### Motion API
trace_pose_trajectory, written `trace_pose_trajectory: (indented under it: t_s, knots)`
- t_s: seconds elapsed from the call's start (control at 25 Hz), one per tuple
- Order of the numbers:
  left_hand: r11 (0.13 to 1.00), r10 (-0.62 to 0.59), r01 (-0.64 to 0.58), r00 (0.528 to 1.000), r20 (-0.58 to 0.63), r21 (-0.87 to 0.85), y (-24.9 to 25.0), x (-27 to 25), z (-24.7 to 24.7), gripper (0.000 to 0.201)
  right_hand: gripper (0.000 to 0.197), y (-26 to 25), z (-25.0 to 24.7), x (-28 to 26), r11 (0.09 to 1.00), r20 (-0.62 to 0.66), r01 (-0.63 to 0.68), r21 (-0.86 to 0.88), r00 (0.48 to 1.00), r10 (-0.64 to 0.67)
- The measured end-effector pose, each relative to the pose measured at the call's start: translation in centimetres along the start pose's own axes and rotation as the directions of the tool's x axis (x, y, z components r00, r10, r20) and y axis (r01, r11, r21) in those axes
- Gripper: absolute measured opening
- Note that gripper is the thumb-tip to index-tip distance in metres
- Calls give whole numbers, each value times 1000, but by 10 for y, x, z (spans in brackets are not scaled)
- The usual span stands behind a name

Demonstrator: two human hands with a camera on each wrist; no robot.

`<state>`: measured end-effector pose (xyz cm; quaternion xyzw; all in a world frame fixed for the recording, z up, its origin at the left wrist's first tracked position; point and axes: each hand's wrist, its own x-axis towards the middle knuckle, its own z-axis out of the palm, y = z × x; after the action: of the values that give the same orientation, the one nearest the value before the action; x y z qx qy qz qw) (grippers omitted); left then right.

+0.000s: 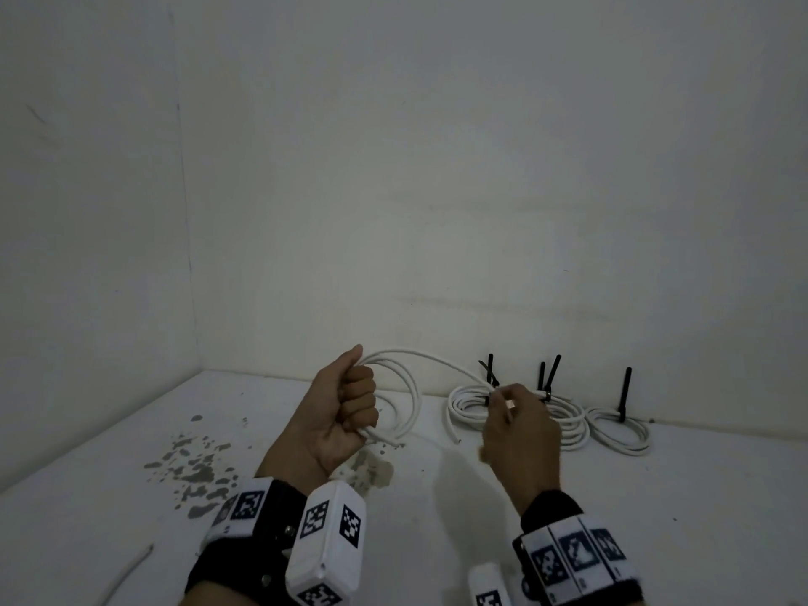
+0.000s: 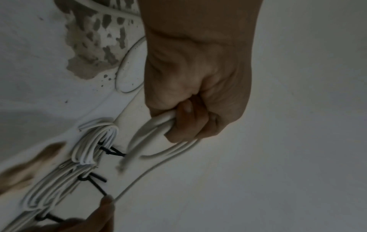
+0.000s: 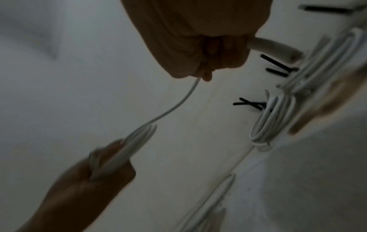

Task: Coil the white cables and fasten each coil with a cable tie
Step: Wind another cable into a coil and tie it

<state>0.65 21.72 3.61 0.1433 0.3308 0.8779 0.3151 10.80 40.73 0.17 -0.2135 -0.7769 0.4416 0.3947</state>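
Observation:
My left hand [image 1: 352,408] is fisted around several loops of a white cable [image 1: 402,387], held upright just above the floor; the same grip shows in the left wrist view [image 2: 190,124]. From the loops one strand [image 1: 441,363] arcs right to my right hand [image 1: 503,398], which pinches it near its free end. That stub end [image 3: 274,47] pokes out past the fingers in the right wrist view. Three coiled white cables [image 1: 470,406] [image 1: 568,424] [image 1: 621,433] lie along the wall behind, each bound by a black cable tie [image 1: 489,371] with its tail sticking up.
The white floor meets the wall [image 1: 306,255] just behind the coils, with a corner at the left. Grey stains [image 1: 192,468] mark the floor left of my left wrist. A loose bit of white cable [image 1: 129,570] lies at the lower left.

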Motion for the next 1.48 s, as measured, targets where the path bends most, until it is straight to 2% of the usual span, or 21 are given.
trace_pose_trajectory:
  t_s: [0.04,0.08,0.12,0.2,0.28,0.4,0.48,0.56,0.6,0.64,0.68,0.72,0.76,0.8,0.92,1.0,1.08,1.16,1.28,1.4,1.48]
  knots:
    - [999,31,-32,999,-27,-35,-3,3,1,58,19,-3,6,-4,1000,45,-6,23,999,5]
    - [995,60,-64,997,-56,-70,-5,5,1,59,21,-9,9,-7,991,140,-76,114,988,59]
    - [991,82,-91,993,-82,-101,-6,6,-1,60,23,-16,10,-9,957,283,-180,229,953,111]
    - [975,114,-134,987,-117,-178,-5,8,-7,60,39,-34,2,-11,867,503,-319,381,859,95]
    - [947,149,-182,979,-140,-265,-2,8,-11,60,46,-46,-10,-12,931,612,-233,282,791,13]
    - [923,176,-212,975,-139,-320,1,9,-11,59,18,-57,-23,-16,998,692,40,43,720,-59]
    - [904,171,-209,976,-134,-372,4,9,-13,58,16,-57,-31,-17,982,786,157,-104,618,-16]
    - [874,176,-217,975,-132,-435,6,8,-17,53,21,-56,-36,-15,973,861,198,-120,509,3]
    - [860,185,-226,974,-133,-458,7,8,-18,49,21,-58,-37,-15,978,869,196,-67,493,-39]
    - [848,195,-236,972,-135,-474,7,9,-18,48,19,-60,-37,-15,975,840,222,-12,531,-111]
    - [842,202,-245,969,-139,-481,7,9,-18,48,18,-60,-35,-13,952,773,307,-2,604,-193]
    - [843,207,-250,968,-142,-476,6,10,-18,49,21,-60,-32,-12,903,691,427,-52,668,-276]
    - [850,210,-251,968,-141,-463,5,10,-15,51,24,-61,-27,-13,847,625,520,-113,699,-346]
    - [860,209,-250,968,-138,-446,4,11,-13,54,24,-63,-22,-15,819,585,559,-128,710,-392]
    - [901,180,-214,976,-124,-378,-4,10,3,50,17,-64,-2,-27,865,513,501,-22,748,-421]
    - [954,176,-205,974,-145,-218,-12,7,14,46,10,-64,6,-34,882,472,472,6,776,-419]
    - [979,194,-201,969,-156,-36,-17,3,22,46,4,-63,10,-35,880,444,473,41,780,-440]
    - [983,182,-177,971,-153,42,-21,1,30,50,9,-60,12,-36,885,428,461,69,788,-443]
    - [985,168,-161,976,-137,61,-26,-2,40,55,22,-58,18,-38,889,330,456,46,833,-444]
    - [977,177,-164,980,-90,137,-26,-2,42,66,20,-58,21,-37,912,264,396,109,873,-411]
    - [966,173,-152,982,-82,208,-25,-3,42,61,18,-58,20,-37,920,264,358,158,883,-389]
